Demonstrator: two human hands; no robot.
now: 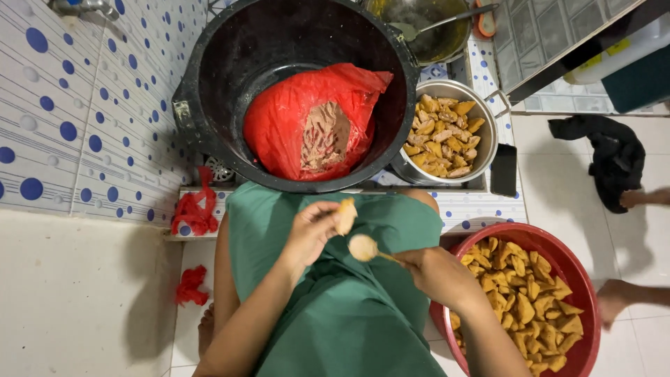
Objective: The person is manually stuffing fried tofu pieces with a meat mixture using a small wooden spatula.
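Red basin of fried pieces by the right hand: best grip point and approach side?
Grip the red basin by its bare rim, probably from above at the far edge. The rim is the only exposed part: yellow fried pieces fill the inside, and the right hand and forearm cross the near-left side.

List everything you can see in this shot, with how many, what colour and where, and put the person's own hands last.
Black tub: one, black, top centre on the floor.
Plastic bag: one, red, inside the black tub, open on a brownish filling.
Metal pot: one, silver, right of the tub, holding yellow-brown pieces.
Red basin: one, red, lower right, full of yellow-brown pieces.
Wok: one, dark, top, with a ladle in it.
Red scraps: two clumps, red, left by the tiled wall.
Dark cloth: one, black, right on the floor.
Another person's feet: two, far right.
Left hand: holds one yellow-brown piece.
Right hand: holds a spoon.
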